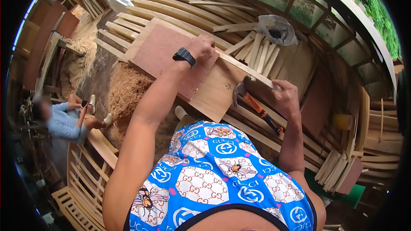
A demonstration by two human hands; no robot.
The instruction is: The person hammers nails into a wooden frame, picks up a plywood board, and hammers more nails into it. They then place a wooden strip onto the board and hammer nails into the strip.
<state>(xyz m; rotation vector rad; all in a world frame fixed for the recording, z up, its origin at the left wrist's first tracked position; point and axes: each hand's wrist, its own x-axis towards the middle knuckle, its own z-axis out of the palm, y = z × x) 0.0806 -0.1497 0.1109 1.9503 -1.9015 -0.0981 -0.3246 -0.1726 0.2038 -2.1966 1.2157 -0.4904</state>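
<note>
A long, thin wooden strip (pixel 246 67) slants across the stacked timber in front of me. My left hand (pixel 201 48), with a dark watch on its wrist, is closed at the strip's upper left end, above a reddish plywood panel (pixel 160 51). The fingertips there are partly hidden. My right hand (pixel 286 96) pinches the strip's lower right end between thumb and fingers. Just below the strip, a claw hammer (pixel 257 107) with an orange and black handle lies on the wood, near my right hand. A paler board (pixel 216 98) sticks out under the panel towards me.
Rows of wooden slats (pixel 171 2) spread beyond the panel. Short sticks (pixel 259 53) lie beside a clear plastic bag (pixel 277 30). Sawdust (pixel 130 85) is heaped at left. A seated person (pixel 68 119) in blue is near a slatted wooden frame (pixel 79 188). A yellow container (pixel 342 121) stands right.
</note>
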